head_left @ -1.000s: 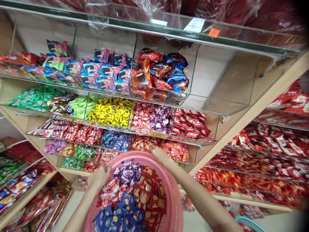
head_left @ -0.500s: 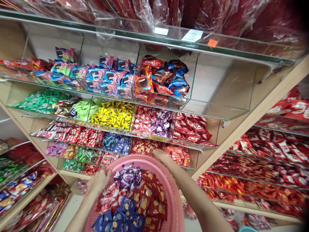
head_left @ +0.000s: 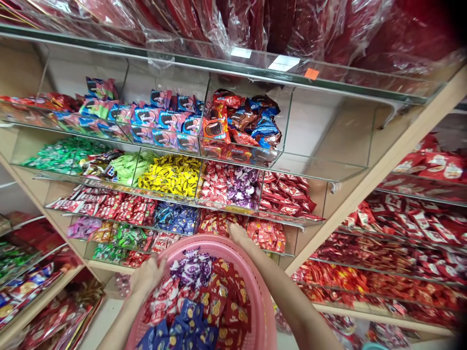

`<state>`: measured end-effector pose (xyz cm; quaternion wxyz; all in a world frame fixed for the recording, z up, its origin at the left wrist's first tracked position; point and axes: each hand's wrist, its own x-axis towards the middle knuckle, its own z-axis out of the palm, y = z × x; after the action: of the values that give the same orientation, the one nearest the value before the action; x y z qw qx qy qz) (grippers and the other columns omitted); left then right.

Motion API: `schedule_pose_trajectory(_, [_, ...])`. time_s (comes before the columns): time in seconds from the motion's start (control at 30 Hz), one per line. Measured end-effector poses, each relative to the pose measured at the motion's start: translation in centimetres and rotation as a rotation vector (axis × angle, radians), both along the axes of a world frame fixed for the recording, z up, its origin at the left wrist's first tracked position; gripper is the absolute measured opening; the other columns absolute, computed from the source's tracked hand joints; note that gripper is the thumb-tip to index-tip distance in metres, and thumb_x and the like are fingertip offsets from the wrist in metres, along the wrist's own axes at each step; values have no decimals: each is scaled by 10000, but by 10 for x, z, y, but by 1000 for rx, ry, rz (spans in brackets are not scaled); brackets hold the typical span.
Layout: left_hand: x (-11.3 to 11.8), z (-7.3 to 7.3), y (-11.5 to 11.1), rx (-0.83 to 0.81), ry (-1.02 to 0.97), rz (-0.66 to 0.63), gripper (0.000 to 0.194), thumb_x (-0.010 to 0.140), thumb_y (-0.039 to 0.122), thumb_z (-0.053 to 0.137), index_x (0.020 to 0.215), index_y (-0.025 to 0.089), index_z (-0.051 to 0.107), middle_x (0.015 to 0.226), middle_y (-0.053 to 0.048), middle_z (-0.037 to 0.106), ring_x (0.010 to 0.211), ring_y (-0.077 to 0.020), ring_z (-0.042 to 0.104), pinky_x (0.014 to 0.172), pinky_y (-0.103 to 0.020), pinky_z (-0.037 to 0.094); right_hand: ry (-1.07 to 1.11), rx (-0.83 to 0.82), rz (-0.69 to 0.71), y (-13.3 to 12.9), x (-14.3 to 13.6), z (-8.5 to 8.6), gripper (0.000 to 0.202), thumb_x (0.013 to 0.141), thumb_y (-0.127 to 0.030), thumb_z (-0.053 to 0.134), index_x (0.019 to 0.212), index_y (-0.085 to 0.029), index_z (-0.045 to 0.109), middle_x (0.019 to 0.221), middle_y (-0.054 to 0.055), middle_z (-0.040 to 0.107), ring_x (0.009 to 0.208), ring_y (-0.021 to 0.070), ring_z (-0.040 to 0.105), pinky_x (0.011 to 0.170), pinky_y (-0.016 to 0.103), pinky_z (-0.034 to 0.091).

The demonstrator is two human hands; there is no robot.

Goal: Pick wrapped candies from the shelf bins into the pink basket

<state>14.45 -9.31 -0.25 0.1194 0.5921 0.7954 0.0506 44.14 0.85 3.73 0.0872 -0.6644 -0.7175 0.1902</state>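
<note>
- Left hand (head_left: 148,276) and right hand (head_left: 241,236) grip the pink basket (head_left: 265,311) by its rim.
- Only the view shifts slightly; 4 kinds of wrapped candies (head_left: 193,311) inside look unchanged, so holding continues.

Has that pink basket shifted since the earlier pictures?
No, not noticeably: judged against the shelf unit, the pink basket has kept nearly the same place.

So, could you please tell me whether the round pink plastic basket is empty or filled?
Filled, at least partly: the round pink plastic basket holds blue, red and purple wrapped packets.
</note>
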Motion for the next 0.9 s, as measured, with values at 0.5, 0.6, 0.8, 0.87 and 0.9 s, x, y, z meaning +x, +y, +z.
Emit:
schedule_pose_trajectory(0.5, [7,11,-2,-49,-39,31,600,824,526,205,1166,130,498,962,-203,664,905,-356,612,710,-414,443,1559,-403,-115,-83,-15,-9,348,690,-422,654,806,-209,405,634,-63,446,609,111,608,519,194,436])
schedule_pose_trajectory(0.6, [6,11,-2,-60,-19,14,594,825,514,200,1153,117,498,956,-205,663,916,-346,611,724,-408,445,1640,-442,-107,-99,-17,-8,334,656,-323,701,815,-208,431,682,-61,496,583,75,568,494,161,393])
schedule_pose_trajectory(0.8, [6,12,-2,-80,7,14,589,822,512,189,1159,135,493,933,-193,670,898,-337,619,704,-395,450,1578,-394,-48,-109,-14,-1,324,646,-325,716,822,-203,473,659,-74,502,482,46,491,440,154,348])
schedule_pose_trajectory(0.87, [6,11,-1,-82,5,9,600,818,521,192,1155,131,498,934,-197,669,899,-340,618,704,-394,448,1561,-375,-33,-110,-13,-2,322,643,-314,720,829,-206,480,628,-78,490,489,53,512,438,154,351])
schedule_pose_trajectory(0.9, [5,11,0,-80,4,7,607,816,527,189,1155,129,498,937,-199,668,903,-341,616,709,-395,447,1565,-370,-18,-111,-13,-2,316,645,-300,718,845,-206,492,658,-66,516,549,68,553,486,163,392])
